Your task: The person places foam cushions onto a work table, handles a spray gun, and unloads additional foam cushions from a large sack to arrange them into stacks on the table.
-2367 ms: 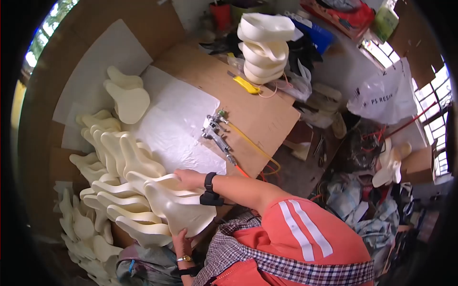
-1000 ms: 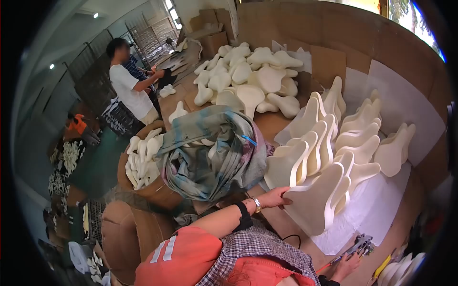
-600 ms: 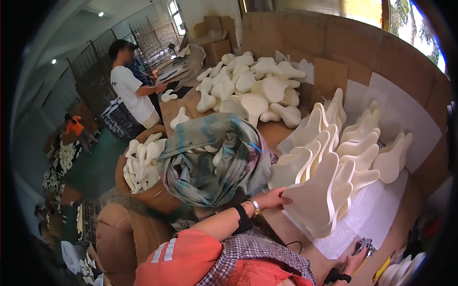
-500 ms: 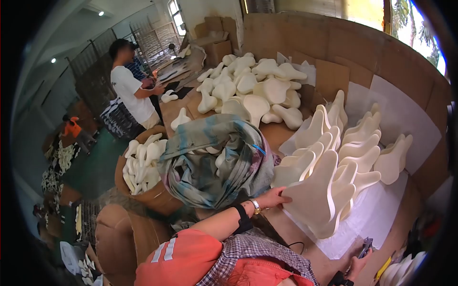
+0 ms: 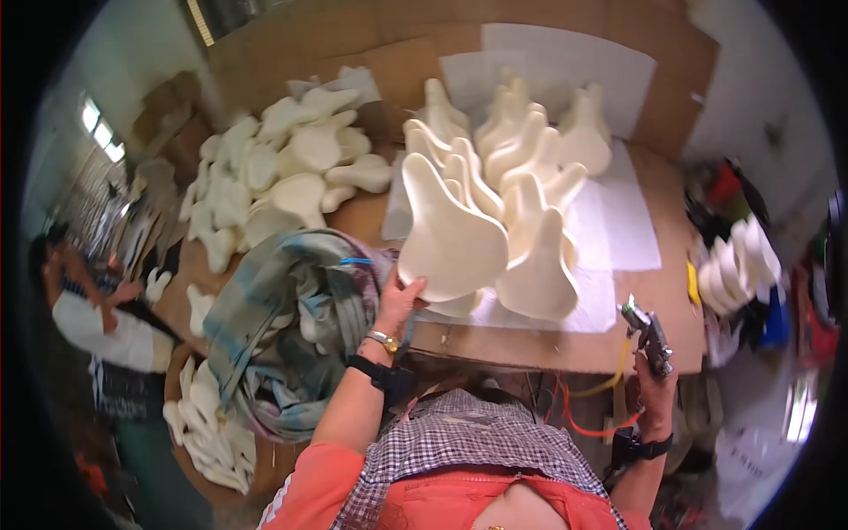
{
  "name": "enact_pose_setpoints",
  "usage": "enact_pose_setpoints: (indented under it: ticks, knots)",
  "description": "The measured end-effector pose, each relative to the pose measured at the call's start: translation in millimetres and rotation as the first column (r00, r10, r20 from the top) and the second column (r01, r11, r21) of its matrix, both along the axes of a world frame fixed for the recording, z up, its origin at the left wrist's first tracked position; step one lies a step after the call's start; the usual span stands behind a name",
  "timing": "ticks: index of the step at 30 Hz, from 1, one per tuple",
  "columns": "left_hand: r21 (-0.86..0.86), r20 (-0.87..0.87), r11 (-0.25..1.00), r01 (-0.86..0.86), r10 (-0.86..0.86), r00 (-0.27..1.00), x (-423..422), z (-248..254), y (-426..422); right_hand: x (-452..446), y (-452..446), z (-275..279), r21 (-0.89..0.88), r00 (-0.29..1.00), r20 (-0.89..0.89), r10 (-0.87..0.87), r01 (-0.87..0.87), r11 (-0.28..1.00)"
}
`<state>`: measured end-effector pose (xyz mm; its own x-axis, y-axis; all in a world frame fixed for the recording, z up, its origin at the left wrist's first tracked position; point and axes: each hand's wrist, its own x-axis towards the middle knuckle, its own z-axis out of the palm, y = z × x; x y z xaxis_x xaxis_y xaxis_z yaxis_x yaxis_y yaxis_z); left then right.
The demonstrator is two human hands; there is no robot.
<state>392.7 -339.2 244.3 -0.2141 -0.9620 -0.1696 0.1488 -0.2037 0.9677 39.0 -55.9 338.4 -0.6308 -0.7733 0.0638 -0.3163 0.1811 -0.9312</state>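
My left hand (image 5: 403, 305) is closed on the lower left edge of a cream bicycle saddle pad (image 5: 450, 238), which stands nose up at the front of the table. Beside it on the right leans another upright saddle pad (image 5: 541, 269), overlapping others behind. My right hand (image 5: 655, 389) grips a metal spray gun (image 5: 652, 340), with an orange hose and a yellow hose running near it. The gun is apart from the pads, its front end pointing up and to the left. Rows of standing pads (image 5: 521, 146) rest on white sheeting (image 5: 629, 212).
Loose saddle pads lie in a large pile (image 5: 296, 150) at the back left. A grey-green cloth (image 5: 256, 336) drapes a container with pads, left of my arm. More pads fill a bin (image 5: 212, 424) below. Stacked pads (image 5: 742, 265) stand far right. Another person (image 5: 102, 322) is at the left.
The view has swung to the right. My right hand has come up into view with the spray gun. My left hand still holds a saddle pad at the front of the rows.
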Motion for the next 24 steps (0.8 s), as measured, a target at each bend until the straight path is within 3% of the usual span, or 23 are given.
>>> enact_pose_setpoints:
  ticks: [2,4,5,7,9,11,13,16,17,19,21,23,24]
  knots:
    - [0.003,-0.038,0.999,0.044,-0.044,0.998,-6,5,1,32,20,27,-0.014,0.995,0.078,-0.066,0.067,0.998]
    - [0.037,-0.048,0.994,0.103,-0.101,0.994,-12,5,3,63,32,49,-0.117,0.992,0.114,0.048,-0.035,0.993]
    - [0.063,-0.053,0.991,0.121,-0.118,0.992,-15,5,3,76,35,53,-0.176,0.993,-0.064,0.101,-0.111,0.978]
    - [0.082,-0.057,0.985,0.155,-0.150,0.987,-20,-4,5,103,40,59,-0.146,0.991,-0.087,0.104,-0.115,0.983]
    - [0.122,-0.002,0.973,0.193,-0.195,0.981,-20,-7,7,120,44,60,-0.186,0.992,-0.008,0.128,-0.128,0.974]
    - [0.113,0.008,0.973,0.203,-0.205,0.979,-22,-9,6,134,50,67,-0.220,0.932,0.245,0.265,-0.213,0.952]
    - [0.088,0.041,0.975,0.206,-0.210,0.977,-24,-6,5,142,51,75,-0.213,0.922,0.252,0.294,-0.244,0.946]
    - [0.067,0.041,0.987,0.147,-0.150,0.988,-32,-5,7,138,49,74,0.046,0.927,0.190,0.324,-0.338,0.940]
    - [0.061,0.037,0.987,0.149,-0.152,0.988,-35,-8,6,139,44,77,0.042,0.928,0.185,0.323,-0.336,0.941]
    - [-0.037,0.179,0.983,0.178,-0.169,0.969,-38,-19,4,139,35,79,0.009,0.929,-0.008,0.369,-0.369,0.929]
    - [-0.001,0.160,0.988,0.155,-0.153,0.975,-37,-27,2,138,29,79,-0.050,0.938,0.089,0.336,-0.333,0.942]
    - [0.037,0.142,0.991,0.126,-0.130,0.981,-31,-30,2,141,24,87,-0.265,0.906,0.306,0.293,-0.215,0.940]
    - [0.034,0.150,0.986,0.160,-0.164,0.975,-30,-30,2,140,23,88,-0.289,0.909,0.314,0.275,-0.184,0.939]
